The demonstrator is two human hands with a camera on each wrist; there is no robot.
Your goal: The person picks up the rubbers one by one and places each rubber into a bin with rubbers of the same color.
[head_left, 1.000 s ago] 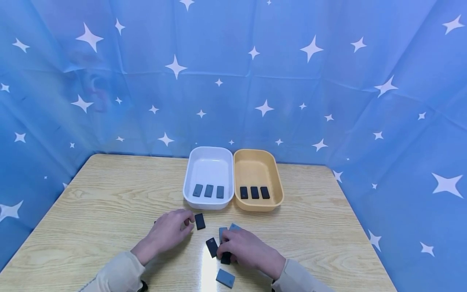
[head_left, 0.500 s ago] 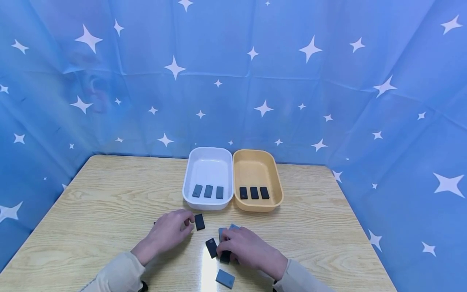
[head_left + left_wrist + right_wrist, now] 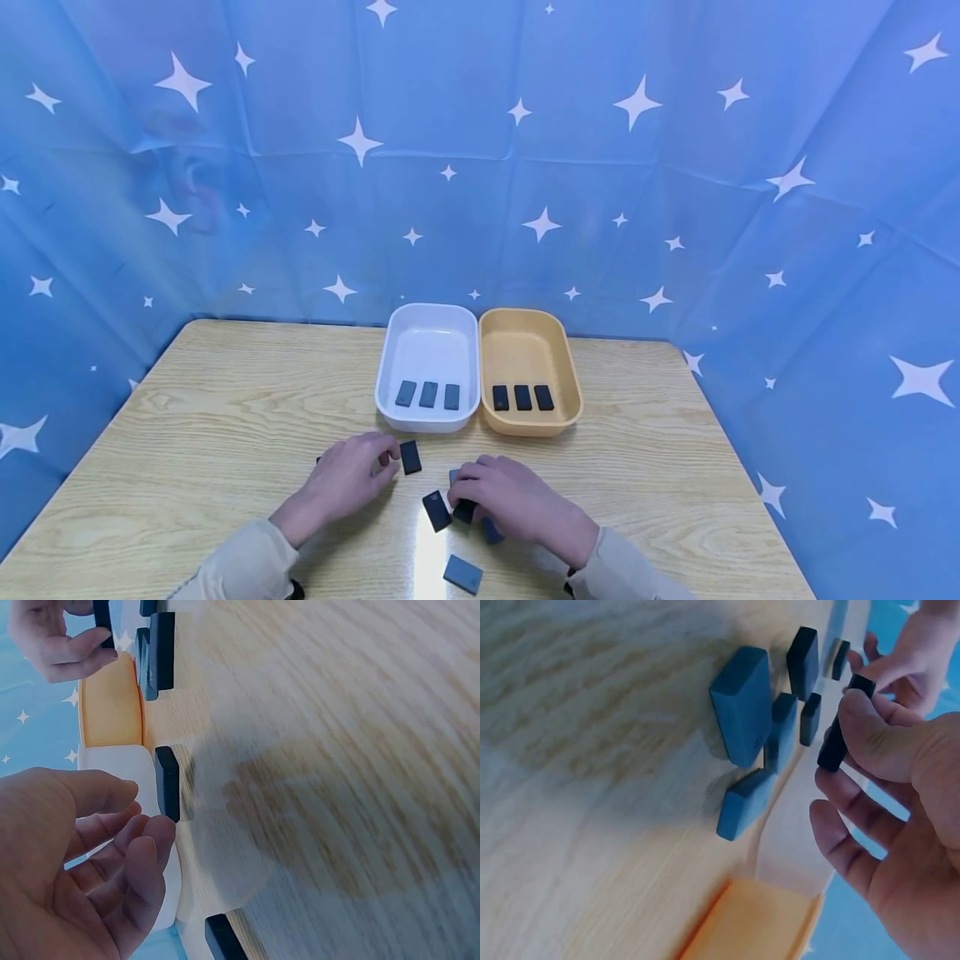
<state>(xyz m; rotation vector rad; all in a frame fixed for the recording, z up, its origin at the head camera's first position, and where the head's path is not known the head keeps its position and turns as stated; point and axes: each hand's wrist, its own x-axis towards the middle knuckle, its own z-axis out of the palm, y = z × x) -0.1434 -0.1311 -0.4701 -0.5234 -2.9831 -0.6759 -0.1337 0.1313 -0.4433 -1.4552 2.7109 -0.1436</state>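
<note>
My right hand (image 3: 513,500) pinches a small black rectangular block (image 3: 835,744) between thumb and fingers, held up off the table in the right wrist view. Under and around that hand lie blue-grey blocks, one (image 3: 491,531) partly covered by it and another (image 3: 453,476) peeking out past the fingers. A black block (image 3: 437,510) lies just left of the held one. A blue-grey block (image 3: 462,574) is closer to the front. My left hand (image 3: 345,475) has loosely curled fingers with nothing in them, beside another black block (image 3: 410,457).
Behind the hands stand a white bin (image 3: 427,423) with a row of blue-grey blocks and, touching it, an orange bin (image 3: 531,427) with a row of black blocks. One more black block (image 3: 225,937) lies by the left hand. A starry blue curtain (image 3: 480,192) hangs behind.
My right hand has risen and shifted slightly away from me, lifting the black block and uncovering part of a blue-grey block. The left hand stays where it was.
</note>
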